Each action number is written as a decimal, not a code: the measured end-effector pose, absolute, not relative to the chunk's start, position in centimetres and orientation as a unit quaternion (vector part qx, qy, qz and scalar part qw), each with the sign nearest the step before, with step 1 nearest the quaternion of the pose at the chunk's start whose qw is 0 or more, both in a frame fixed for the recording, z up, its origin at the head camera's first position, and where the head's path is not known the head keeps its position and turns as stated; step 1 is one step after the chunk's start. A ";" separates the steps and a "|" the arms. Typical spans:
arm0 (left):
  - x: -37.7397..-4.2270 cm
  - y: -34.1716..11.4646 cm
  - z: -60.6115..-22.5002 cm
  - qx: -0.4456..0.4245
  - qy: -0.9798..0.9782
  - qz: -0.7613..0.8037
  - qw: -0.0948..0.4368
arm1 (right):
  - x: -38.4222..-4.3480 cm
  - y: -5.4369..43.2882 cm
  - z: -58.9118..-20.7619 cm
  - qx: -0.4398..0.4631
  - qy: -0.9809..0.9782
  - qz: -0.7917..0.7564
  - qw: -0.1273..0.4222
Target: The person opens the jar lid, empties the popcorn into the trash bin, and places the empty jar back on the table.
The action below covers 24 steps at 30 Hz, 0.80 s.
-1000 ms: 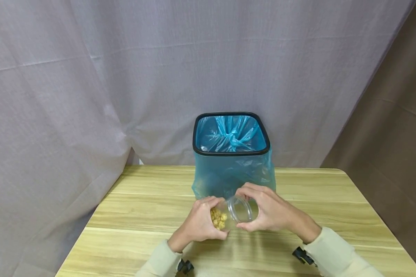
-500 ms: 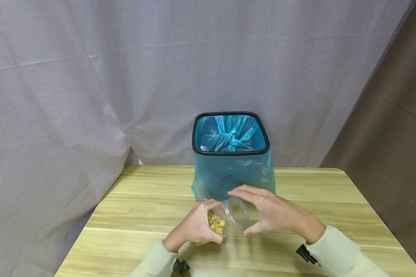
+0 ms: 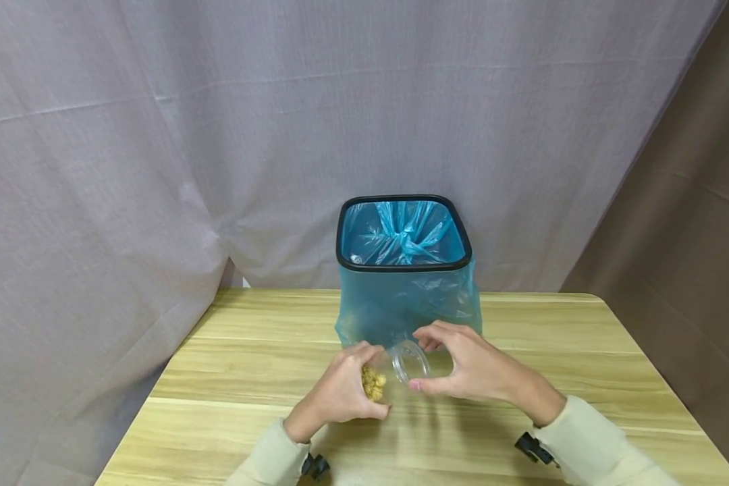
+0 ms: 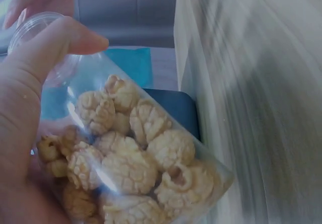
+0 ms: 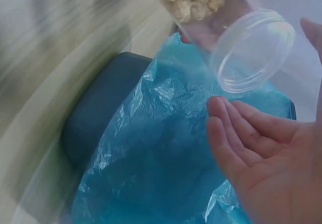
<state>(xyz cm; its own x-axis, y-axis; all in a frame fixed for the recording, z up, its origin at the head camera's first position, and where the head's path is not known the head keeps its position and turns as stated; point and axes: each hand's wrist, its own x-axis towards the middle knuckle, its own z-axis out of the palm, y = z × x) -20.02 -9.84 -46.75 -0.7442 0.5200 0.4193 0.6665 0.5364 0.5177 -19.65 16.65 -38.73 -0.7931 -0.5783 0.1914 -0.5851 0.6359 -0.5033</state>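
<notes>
In the head view my left hand (image 3: 343, 388) grips a clear plastic jar around its body, tilted with its top toward the right. Clumpy tan popcorn (image 4: 131, 163) fills the lower part of the jar (image 4: 93, 65). A clear round cap or rim (image 5: 251, 50) sits at the jar's top; whether it is a separate lid I cannot tell. Beside that end my right hand (image 3: 476, 364) curves loosely around it. In the right wrist view its fingers (image 5: 246, 133) are apart from the plastic. The left palm hides part of the jar.
Just behind the hands stands a bin with a black rim (image 3: 403, 268), lined with a blue plastic bag (image 3: 410, 304). Under everything is a wood-grain table (image 3: 249, 351). A grey curtain (image 3: 279, 135) hangs at the back.
One second ago my right fingers were at the jar's round end; they spread away from it, then came in around it again. Jar and left hand shifted slightly left.
</notes>
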 end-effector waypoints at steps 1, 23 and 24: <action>-20.0 -9.8 -46.8 -0.340 -0.874 -0.328 0.116 | -19.6 16.6 -38.9 0.319 -0.904 0.283 0.004; -19.6 -9.7 -46.8 -0.340 -0.888 -0.281 0.131 | -19.4 16.5 -39.5 0.402 -0.878 0.257 0.035; -19.7 -9.8 -46.8 -0.342 -0.886 -0.284 0.131 | -19.4 16.6 -39.5 0.408 -0.876 0.256 0.037</action>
<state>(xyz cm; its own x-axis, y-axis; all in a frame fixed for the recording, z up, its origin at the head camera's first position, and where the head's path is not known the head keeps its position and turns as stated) -19.66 -9.75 -46.84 -0.7320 0.5309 0.4269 0.6801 0.6055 0.4133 -19.39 16.57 -39.51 -0.6639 -0.6962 0.2732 -0.7338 0.5360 -0.4174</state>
